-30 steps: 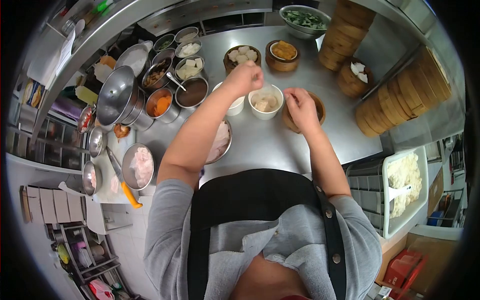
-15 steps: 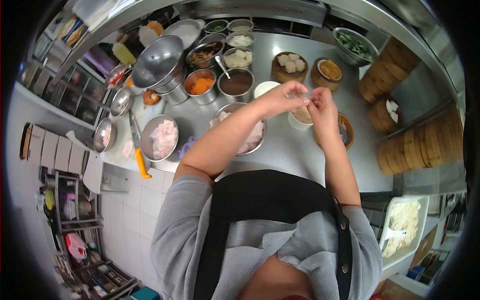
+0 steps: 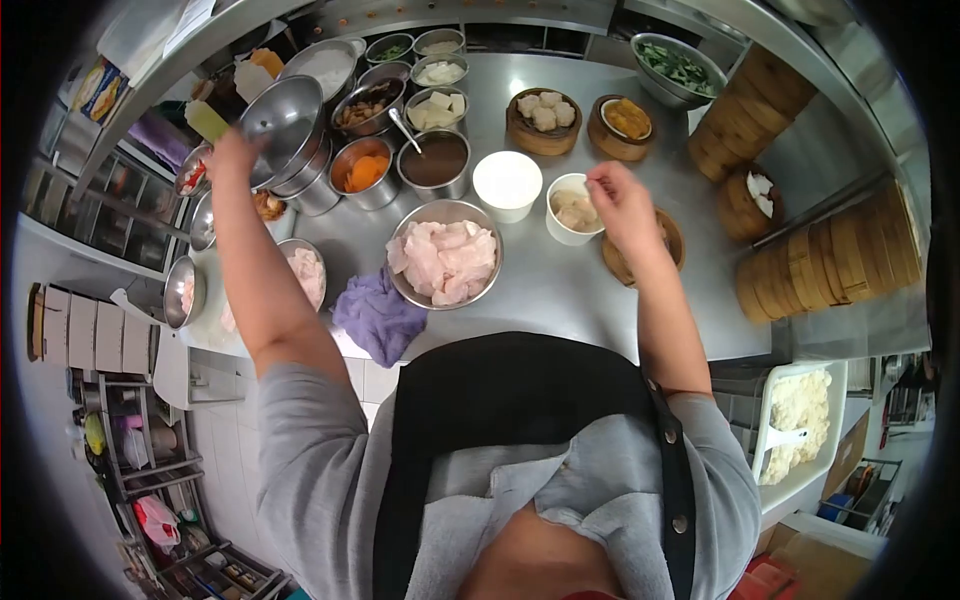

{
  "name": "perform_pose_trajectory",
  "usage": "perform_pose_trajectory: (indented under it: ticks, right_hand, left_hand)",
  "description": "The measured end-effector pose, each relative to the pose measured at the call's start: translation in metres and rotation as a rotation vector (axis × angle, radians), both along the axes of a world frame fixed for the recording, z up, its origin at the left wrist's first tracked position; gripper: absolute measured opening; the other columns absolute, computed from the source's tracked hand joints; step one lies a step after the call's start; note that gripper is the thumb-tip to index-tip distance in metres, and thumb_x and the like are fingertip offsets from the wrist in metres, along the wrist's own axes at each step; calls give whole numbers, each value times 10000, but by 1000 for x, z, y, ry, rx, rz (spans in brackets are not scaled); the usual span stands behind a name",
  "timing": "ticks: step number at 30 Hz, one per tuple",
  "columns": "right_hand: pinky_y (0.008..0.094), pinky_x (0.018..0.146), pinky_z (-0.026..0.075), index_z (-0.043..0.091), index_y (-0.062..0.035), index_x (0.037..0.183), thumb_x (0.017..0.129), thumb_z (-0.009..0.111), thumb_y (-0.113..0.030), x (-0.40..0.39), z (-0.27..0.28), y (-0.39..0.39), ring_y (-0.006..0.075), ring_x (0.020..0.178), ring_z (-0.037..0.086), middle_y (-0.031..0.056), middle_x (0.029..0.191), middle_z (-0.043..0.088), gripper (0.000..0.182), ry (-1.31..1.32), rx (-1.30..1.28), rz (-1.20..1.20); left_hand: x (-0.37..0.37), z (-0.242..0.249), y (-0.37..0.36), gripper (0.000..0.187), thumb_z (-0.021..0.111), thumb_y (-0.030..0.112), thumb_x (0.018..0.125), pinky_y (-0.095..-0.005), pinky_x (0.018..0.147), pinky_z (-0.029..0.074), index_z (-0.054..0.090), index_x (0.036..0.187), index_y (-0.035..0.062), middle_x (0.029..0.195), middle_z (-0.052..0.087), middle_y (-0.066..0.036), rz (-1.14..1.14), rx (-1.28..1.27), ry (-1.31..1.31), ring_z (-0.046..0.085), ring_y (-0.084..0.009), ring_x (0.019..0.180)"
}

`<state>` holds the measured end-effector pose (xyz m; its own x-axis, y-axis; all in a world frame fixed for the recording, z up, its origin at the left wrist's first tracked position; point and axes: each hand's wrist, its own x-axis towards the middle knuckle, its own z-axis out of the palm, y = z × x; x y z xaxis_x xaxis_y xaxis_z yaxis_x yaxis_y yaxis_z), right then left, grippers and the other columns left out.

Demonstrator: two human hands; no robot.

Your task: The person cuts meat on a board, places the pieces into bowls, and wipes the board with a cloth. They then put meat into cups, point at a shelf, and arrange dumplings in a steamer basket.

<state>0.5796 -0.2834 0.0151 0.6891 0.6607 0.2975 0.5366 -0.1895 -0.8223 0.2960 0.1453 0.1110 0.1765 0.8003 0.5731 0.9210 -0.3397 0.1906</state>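
Observation:
My left hand (image 3: 232,157) reaches far left, beside the large steel bowl (image 3: 283,125) and close to a small bowl of red pieces (image 3: 190,178). Its fingers are blurred, so their hold cannot be told. With fingers curled and pressed together, my right hand (image 3: 622,205) hovers at the right rim of a white tub (image 3: 573,232) holding pale pieces; whatever sits in the pinch is too small to make out. Just left stands another white tub (image 3: 507,207). Partly behind my right wrist is a bamboo steamer (image 3: 618,262).
A bowl of pale raw meat (image 3: 445,262) and a purple cloth (image 3: 378,318) lie near the front edge. Steel pots, one with brown sauce (image 3: 435,165), crowd the back left. Filled steamers (image 3: 543,122) stand behind, and stacked bamboo steamers (image 3: 840,262) on the right.
My two hands, together above the tub before, are now apart. The left has swung far left to the bowls; the right stays by the tub. The view has shifted slightly.

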Motion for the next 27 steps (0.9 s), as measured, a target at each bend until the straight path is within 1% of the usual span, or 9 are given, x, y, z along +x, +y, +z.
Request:
perform_pose_trajectory:
  ticks: [1, 4, 6, 7, 8, 10, 15, 20, 27]
  right_hand:
    - [381, 823, 512, 630, -18, 1027, 884, 638, -98, 2, -5, 9, 315, 914, 652, 165, 970, 674, 165, -97, -70, -12]
    - [414, 860, 505, 649, -39, 1042, 874, 629, -116, 7, -18, 45, 345, 976, 642, 173, 999, 681, 186, -380, -165, -17]
    - [437, 884, 495, 650, -59, 1071, 876, 613, -137, 7, -33, 74, 342, 1008, 635, 174, 1032, 677, 213, -469, -294, -58]
    - [449, 896, 490, 651, -69, 1085, 877, 605, -147, 7, -35, 82, 341, 1024, 631, 174, 1049, 674, 227, -518, -360, -80]
    - [454, 903, 486, 646, -67, 1095, 881, 598, -155, 5, -31, 85, 338, 1033, 629, 174, 1066, 671, 236, -506, -394, -63]
    - [464, 916, 480, 635, -64, 1115, 891, 585, -172, 1, -27, 84, 332, 1051, 625, 174, 1100, 665, 254, -472, -461, -29]
    - [460, 1014, 435, 607, -75, 1239, 899, 610, -238, 29, -30, 16, 383, 1131, 574, 174, 1217, 630, 377, -268, -410, -129]
    - [462, 1049, 407, 631, -101, 1242, 887, 628, -312, 56, -57, -29, 382, 1202, 516, 127, 1223, 636, 413, -209, -635, -83]
    - [481, 994, 418, 768, -84, 916, 785, 628, -252, 46, -47, -41, 331, 1138, 542, 112, 1122, 661, 255, -286, -671, -240]
  left_hand:
    - [3, 2, -12, 349, 699, 248, 870, -380, 882, 506, 657, 1173, 78, 1045, 705, -119, 213, -137, 248, 665, -284, 997]
    - [23, -6, -38, 302, 702, 287, 842, -426, 954, 461, 695, 1098, 128, 1062, 670, -154, 17, 184, 107, 622, -319, 1076]
    - [44, -22, -64, 219, 684, 248, 861, -391, 891, 499, 707, 1036, 118, 996, 684, -138, -440, 144, -98, 656, -270, 1010]
    - [62, -27, -104, 141, 665, 177, 865, -359, 795, 531, 711, 979, 109, 929, 694, -109, -667, -203, -392, 683, -226, 895]
    - [75, -42, -128, 134, 652, 118, 857, -332, 721, 542, 707, 978, 99, 903, 696, -97, -861, -201, -314, 688, -202, 801]
    - [103, -80, -165, 201, 714, 184, 853, -354, 791, 529, 706, 1026, 84, 953, 671, -95, -1100, -365, -70, 651, -249, 899]
    - [133, -128, -238, 253, 714, 215, 828, -444, 958, 424, 706, 1056, 104, 1024, 663, -97, -1101, -296, 267, 602, -304, 1027]
    - [159, -136, -254, 237, 699, 214, 826, -446, 949, 396, 708, 1049, 135, 1022, 668, -68, -1101, -413, 502, 580, -284, 1061]
    - [150, -125, -263, 193, 694, 212, 825, -445, 935, 382, 716, 1007, 153, 974, 670, -54, -1108, -343, 411, 588, -260, 1034]
